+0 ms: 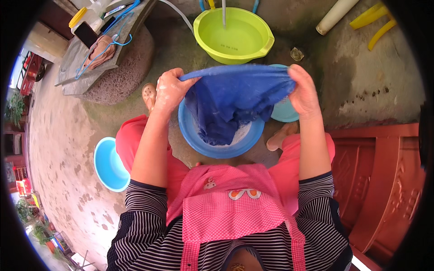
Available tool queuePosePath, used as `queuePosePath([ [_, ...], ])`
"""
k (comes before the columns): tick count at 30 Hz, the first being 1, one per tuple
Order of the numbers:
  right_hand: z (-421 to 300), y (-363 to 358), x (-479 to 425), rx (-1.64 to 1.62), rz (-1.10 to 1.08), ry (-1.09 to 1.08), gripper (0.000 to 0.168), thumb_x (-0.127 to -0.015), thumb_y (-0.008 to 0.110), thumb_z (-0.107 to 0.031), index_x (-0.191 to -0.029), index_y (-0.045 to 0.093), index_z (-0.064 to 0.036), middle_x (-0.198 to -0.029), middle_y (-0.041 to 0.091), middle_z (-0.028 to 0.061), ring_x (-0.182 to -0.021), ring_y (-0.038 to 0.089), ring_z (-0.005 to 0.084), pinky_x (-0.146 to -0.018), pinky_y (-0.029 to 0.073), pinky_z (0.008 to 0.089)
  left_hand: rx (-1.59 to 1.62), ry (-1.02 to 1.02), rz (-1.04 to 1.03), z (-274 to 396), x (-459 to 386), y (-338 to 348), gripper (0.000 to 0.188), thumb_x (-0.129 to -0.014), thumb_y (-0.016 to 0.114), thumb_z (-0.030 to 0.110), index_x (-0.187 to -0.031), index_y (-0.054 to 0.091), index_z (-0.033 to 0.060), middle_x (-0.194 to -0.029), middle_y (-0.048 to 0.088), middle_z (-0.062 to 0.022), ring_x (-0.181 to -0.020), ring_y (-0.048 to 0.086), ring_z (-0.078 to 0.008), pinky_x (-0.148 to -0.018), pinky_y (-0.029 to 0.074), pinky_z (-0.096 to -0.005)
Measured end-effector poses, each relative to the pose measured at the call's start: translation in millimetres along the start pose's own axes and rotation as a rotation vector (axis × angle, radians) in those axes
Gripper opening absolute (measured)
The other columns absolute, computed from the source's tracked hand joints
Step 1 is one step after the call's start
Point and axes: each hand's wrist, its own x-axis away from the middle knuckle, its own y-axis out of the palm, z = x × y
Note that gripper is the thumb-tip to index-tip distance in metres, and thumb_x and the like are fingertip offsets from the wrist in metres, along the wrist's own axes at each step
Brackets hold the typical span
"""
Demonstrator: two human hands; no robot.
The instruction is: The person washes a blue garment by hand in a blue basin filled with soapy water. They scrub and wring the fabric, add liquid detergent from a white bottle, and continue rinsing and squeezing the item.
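Note:
A wet blue cloth garment [234, 95] is stretched between my hands, its upper edge pulled taut. My left hand [173, 88] grips one end, with white suds on its back and wrist. At the other end, my right hand [303, 89] pinches the edge between thumb and fingers. The garment's lower folds hang into a blue plastic basin [220, 152], where sudsy water shows around them. Part of a turquoise basin [286, 111] appears behind the cloth and my right hand; the rest of it is hidden.
A lime-green basin [234, 37] of water stands ahead under a grey pipe [223, 13]. A light-blue basin [110, 166] sits by my left leg. The stone slab [73, 76] at left holds a phone [86, 35], a brown cloth [101, 52] and blue hangers [117, 42]. Red panelled door [383, 169] at right.

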Motion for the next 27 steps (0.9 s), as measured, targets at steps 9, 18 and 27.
queuePosePath([
  [9, -16.0, -16.3, -3.4, -0.430, -0.054, -0.133, 0.020, -0.092, 0.051, -0.014, -0.106, 0.062, -0.004, -0.106, 0.065, 0.0080, -0.105, 0.058, 0.0215, -0.097, 0.041, 0.0382, -0.334, 0.049, -0.277, -22.1, -4.3, 9.6, 0.041, -0.072, 0.071, 0.046, -0.095, 0.069, 0.0113, -0.093, 0.065, -0.0111, -0.104, 0.054, -0.0253, -0.094, 0.028, -0.0404],
  [18, -29.7, -44.5, -5.9, -0.540, -0.013, -0.209, 0.022, -0.094, 0.049, -0.018, -0.106, 0.058, -0.003, -0.109, 0.062, 0.0114, -0.104, 0.057, 0.0254, -0.097, 0.041, 0.0426, 0.617, 0.047, -0.465, -56.3, -19.1, 25.9, 0.033, -0.079, 0.073, 0.032, -0.094, 0.061, 0.0051, -0.091, 0.063, -0.0028, -0.085, 0.058, -0.0128, -0.074, 0.042, -0.0261],
  [27, 23.3, 24.1, 9.0, 0.047, -0.078, 0.050, 0.018, -0.094, 0.052, -0.015, -0.108, 0.052, -0.004, -0.099, 0.060, 0.0066, -0.095, 0.058, 0.0149, -0.088, 0.045, 0.0295, 1.161, 0.113, -0.628, 4.7, 2.3, 43.0, 0.015, -0.087, 0.065, 0.016, -0.095, 0.056, 0.0071, -0.088, 0.062, 0.0006, -0.083, 0.057, -0.0072, -0.075, 0.047, -0.0233],
])
